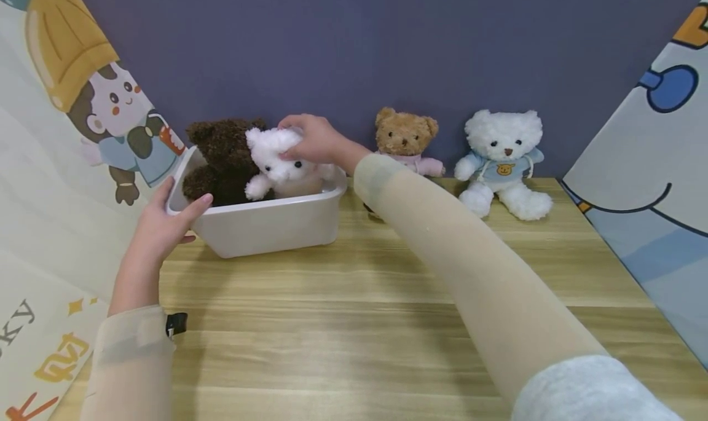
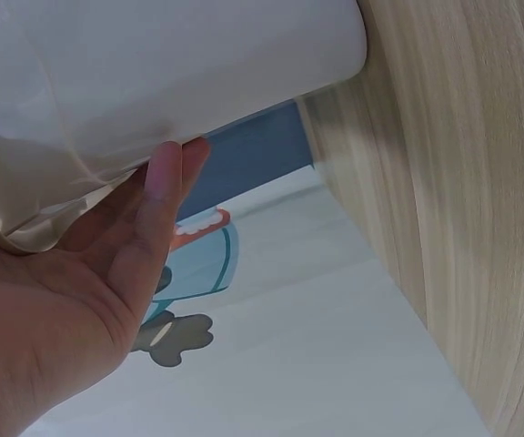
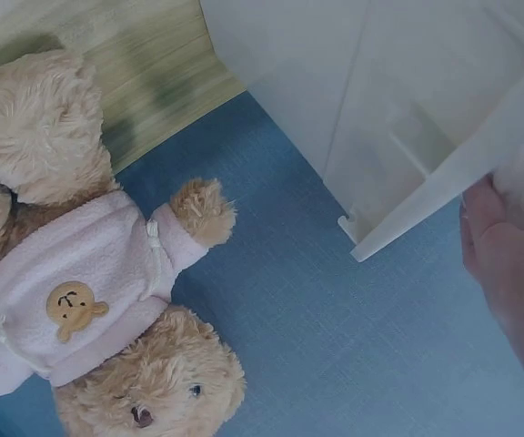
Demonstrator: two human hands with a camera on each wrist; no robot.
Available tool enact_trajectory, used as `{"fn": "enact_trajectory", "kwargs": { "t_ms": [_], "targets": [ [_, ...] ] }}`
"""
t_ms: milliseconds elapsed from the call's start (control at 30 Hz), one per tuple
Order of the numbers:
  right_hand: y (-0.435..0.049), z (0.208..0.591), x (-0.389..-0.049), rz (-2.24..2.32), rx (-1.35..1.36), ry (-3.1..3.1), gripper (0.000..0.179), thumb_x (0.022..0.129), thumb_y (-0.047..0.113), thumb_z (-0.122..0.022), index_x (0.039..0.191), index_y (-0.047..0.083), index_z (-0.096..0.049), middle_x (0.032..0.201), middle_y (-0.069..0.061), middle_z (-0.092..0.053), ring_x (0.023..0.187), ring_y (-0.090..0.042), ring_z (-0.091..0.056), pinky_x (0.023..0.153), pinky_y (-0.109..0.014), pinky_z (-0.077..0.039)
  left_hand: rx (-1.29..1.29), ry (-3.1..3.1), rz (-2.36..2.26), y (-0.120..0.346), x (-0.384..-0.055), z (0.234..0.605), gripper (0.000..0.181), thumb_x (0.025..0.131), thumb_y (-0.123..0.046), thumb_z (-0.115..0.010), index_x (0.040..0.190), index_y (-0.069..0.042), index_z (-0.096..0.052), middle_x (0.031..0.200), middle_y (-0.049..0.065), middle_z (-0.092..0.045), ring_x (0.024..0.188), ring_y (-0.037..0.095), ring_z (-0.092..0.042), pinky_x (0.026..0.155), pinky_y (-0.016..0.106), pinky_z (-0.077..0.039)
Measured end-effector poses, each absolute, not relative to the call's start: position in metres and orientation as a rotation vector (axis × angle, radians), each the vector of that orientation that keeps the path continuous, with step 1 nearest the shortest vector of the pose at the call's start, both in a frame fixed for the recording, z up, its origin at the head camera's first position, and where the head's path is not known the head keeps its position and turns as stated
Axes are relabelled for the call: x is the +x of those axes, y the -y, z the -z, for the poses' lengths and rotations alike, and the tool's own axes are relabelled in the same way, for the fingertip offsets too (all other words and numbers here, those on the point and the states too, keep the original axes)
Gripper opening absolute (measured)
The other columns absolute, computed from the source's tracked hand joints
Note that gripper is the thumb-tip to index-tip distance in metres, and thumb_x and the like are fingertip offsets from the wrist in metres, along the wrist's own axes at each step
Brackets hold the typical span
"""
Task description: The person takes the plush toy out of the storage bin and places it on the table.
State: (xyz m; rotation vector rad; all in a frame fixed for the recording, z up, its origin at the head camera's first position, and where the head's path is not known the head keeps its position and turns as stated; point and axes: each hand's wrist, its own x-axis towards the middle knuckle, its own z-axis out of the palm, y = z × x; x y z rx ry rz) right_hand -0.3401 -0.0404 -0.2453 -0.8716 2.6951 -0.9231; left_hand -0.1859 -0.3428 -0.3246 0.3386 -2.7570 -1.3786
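Gripping the white plush [image 1: 272, 152] by its head with the right hand [image 1: 316, 139], with the thumb on the face and the fingers over the top. Hard to tell the exact placing of the fingertips from the right wrist view, being half hidden past the rim. Steadying the bin [image 1: 268, 227] at its left end with the left hand [image 1: 159, 227], with the thumb over the rim and the fingers against the outside beneath. See the white plush inside the bin toward the right end, with head above the rim and lower body hidden by the front wall. Probably settling the toy in place: to do so well, guide from the head straight down rather than sideways, and brace the left end firmly against tipping. Mind the paw near the front rim; tuck inside before loosening the fingers. Avoid crowding the dark brown plush [image 1: 229, 144], seated just beside at the left within the bin. Farther out, on the table [image 1: 332, 322] near the dark blue wall [image 1: 354, 52], note the tan bear [image 1: 405, 133] in pink, partly covered by the right forearm, and then the white bear [image 1: 503, 141] in blue; lift the elbow enough to avoid brushing either.
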Motion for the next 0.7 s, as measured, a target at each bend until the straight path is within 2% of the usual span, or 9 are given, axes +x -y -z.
{"fn": "enact_trajectory", "kwargs": {
  "t_ms": [100, 333, 533, 700],
  "targets": [
    [0.04, 0.246, -0.338, 0.938, -0.867, -2.709, 0.062, 0.097, 0.037, -0.079, 0.154, 0.029, -0.055, 0.168, 0.004, -0.044, 0.158, -0.017, -0.037, 0.119, -0.034, -0.047, 0.351, 2.763, 1.366, 0.343, -0.185, 0.325, 0.111, 0.098, -0.067, -0.061, 0.172, -0.026, 0.012, 0.177, 0.029, -0.002, 0.148, 0.058, -0.04, 0.072, 0.031, -0.068],
    [0.041, 0.245, -0.333, 0.989, -0.896, -2.705, 0.061, 0.097, 0.034, -0.08, 0.153, 0.027, -0.057, 0.165, 0.004, -0.048, 0.157, -0.016, -0.039, 0.124, -0.034, -0.045, 0.407, 2.772, 1.347, 0.341, -0.185, 0.325, 0.111, 0.097, -0.071, -0.06, 0.171, -0.029, 0.012, 0.176, 0.031, -0.005, 0.147, 0.057, -0.042, 0.078, 0.038, -0.069],
    [0.041, 0.242, -0.328, 0.985, -0.899, -2.699, 0.062, 0.096, 0.034, -0.081, 0.153, 0.029, -0.057, 0.165, 0.006, -0.048, 0.156, -0.016, -0.039, 0.123, -0.034, -0.046, 0.405, 2.771, 1.353, 0.341, -0.185, 0.324, 0.111, 0.097, -0.071, -0.06, 0.171, -0.029, 0.012, 0.176, 0.031, -0.004, 0.148, 0.057, -0.041, 0.081, 0.043, -0.069],
    [0.039, 0.238, -0.324, 1.018, -0.889, -2.697, 0.062, 0.095, 0.035, -0.082, 0.152, 0.03, -0.058, 0.165, 0.006, -0.048, 0.157, -0.016, -0.038, 0.123, -0.035, -0.046, 0.392, 2.771, 1.354, 0.342, -0.186, 0.324, 0.111, 0.097, -0.07, -0.06, 0.171, -0.03, 0.012, 0.177, 0.031, -0.004, 0.147, 0.058, -0.042, 0.08, 0.042, -0.069]
  ]
}}
